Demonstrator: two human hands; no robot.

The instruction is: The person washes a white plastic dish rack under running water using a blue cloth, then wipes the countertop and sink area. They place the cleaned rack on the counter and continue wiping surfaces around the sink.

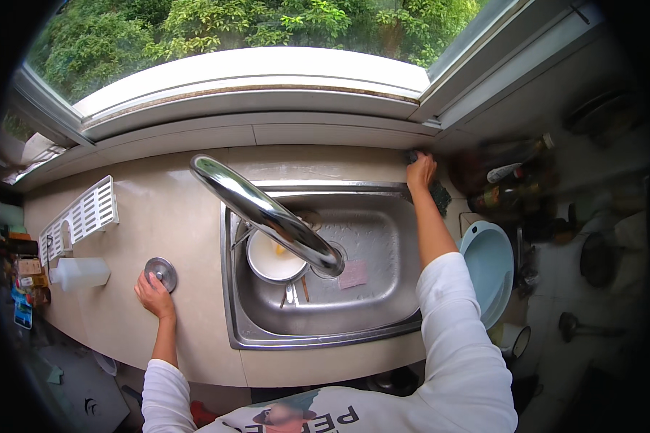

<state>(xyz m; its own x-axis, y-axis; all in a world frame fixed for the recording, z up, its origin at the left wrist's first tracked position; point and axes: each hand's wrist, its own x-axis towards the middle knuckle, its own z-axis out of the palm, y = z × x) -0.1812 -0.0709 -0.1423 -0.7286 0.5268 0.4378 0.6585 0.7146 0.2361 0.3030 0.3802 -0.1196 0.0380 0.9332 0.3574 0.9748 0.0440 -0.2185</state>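
Observation:
My left hand (156,296) grips the near-left edge of a small round metal lid (165,276) with a central knob, over the counter left of the sink. At the counter's back right corner, my right hand (422,172) holds a small dark object (413,156), mostly hidden by the fingers. Near that wrist lies a dark green scouring pad (440,198). In the stainless steel sink (390,308) stands a pot (271,262) with whitish contents and something yellow, partly covered by the faucet (265,211). Utensils (290,293) and a pink cloth (353,274) lie on the sink floor.
A white slotted plastic rack (89,208) and a translucent plastic bottle (81,273) stand on the left. A pale blue basin (487,270) leans right of the sink, near my right sleeve. Several bottles (498,195) crowd the right side. A window ledge (260,103) runs behind the counter.

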